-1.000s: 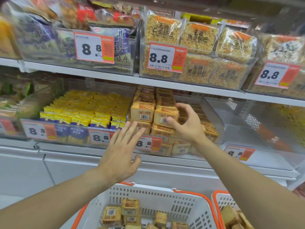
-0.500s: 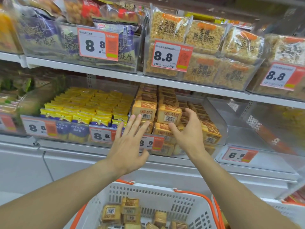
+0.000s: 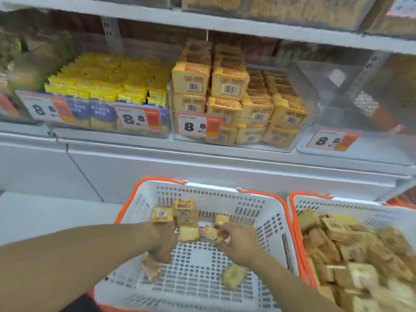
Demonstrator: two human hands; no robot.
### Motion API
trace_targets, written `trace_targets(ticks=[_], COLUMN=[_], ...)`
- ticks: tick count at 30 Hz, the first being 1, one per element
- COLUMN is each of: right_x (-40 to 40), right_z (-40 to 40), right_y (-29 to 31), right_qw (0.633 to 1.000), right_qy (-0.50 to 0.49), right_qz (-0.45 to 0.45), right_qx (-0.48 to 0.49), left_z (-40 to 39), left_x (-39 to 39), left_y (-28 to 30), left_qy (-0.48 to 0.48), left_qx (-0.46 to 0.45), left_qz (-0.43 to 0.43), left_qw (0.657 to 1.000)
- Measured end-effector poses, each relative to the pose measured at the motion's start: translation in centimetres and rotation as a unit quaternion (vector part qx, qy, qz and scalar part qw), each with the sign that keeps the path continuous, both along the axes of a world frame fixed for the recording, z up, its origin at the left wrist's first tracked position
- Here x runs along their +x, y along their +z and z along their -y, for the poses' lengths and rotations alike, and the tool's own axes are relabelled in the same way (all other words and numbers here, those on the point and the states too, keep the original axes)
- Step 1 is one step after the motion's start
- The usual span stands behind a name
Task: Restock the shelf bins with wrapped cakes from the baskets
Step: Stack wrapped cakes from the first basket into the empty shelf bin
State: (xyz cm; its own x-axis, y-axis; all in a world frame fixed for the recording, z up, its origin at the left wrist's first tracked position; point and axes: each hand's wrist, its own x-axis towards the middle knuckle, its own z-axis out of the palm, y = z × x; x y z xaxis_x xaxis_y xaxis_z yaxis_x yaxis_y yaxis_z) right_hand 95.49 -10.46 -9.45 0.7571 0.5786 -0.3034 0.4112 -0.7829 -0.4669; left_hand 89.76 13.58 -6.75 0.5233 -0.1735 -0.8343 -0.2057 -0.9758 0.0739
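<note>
Both hands are down in the near white basket (image 3: 267, 224). Left hand (image 3: 163, 243): fingers curled downward over a wrapped cake (image 3: 150, 267); whether it grips the cake cannot be told. Right hand (image 3: 239, 240): pinches a small cake (image 3: 210, 233). About 8 cakes lie in this basket. Second basket (image 3: 315, 204), just to the right: heaped, count unclear. Shelf bin (image 3: 299, 91) above: stacked cakes, right rows lower.

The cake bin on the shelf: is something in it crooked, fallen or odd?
Slightly. In the cake bin the left columns are stacked higher and upright, while the packs on the right sit lower and tilt. That looks like unfinished restocking, not damage. Nothing seems spilled. Both hands are down in the basket.
</note>
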Motion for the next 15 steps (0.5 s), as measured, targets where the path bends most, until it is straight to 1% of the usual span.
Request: trace_targets(ticks=[1, 3, 5, 6, 8, 10, 12, 14, 15], right_x=[-0.7, -2.1, -3.8, -4.6, -5.7, -6.2, -6.4, -6.3, -6.3], right_z=[0.7, 2.2, 3.6, 4.1, 4.8, 4.7, 4.1, 3.6, 3.4], right_y=[-1.4, -4.1, -6.3, -7.3, -9.0, -9.9, -10.5, -10.6, -10.7], right_qw=[0.997, 0.981, 0.968, 0.965, 0.961, 0.952, 0.951, 0.95, 0.947], right_qy=[0.015, 0.022, 0.013, 0.002, -0.008, 0.006, 0.008, 0.006, 0.007], right_qz=[-0.051, -0.141, -0.186, -0.193, -0.187, -0.167, -0.137, -0.125, -0.13], right_qx=[-0.055, -0.135, -0.17, -0.176, -0.205, -0.255, -0.276, -0.286, -0.292], left_z=[-0.3, -0.8, -0.4, 0.0, 0.8, 0.9, 0.7, 0.5, 0.4], left_x=[-0.8, -2.3, -4.2, -5.3, -7.4, -8.3, -8.1, -7.5, -7.3], left_y=[-1.7, -4.9, -7.7, -9.2, -11.9, -13.7, -14.7, -15.5, -15.5], left_qy=[0.018, 0.106, 0.189, 0.221, 0.243, 0.258, 0.279, 0.273, 0.25], left_qx=[0.014, -0.012, -0.037, -0.035, -0.002, 0.014, 0.026, 0.071, 0.103], left_qz=[-0.009, 0.018, 0.048, 0.055, 0.051, 0.05, 0.052, 0.056, 0.06], left_qw=[1.0, 0.994, 0.98, 0.973, 0.969, 0.965, 0.959, 0.958, 0.961])
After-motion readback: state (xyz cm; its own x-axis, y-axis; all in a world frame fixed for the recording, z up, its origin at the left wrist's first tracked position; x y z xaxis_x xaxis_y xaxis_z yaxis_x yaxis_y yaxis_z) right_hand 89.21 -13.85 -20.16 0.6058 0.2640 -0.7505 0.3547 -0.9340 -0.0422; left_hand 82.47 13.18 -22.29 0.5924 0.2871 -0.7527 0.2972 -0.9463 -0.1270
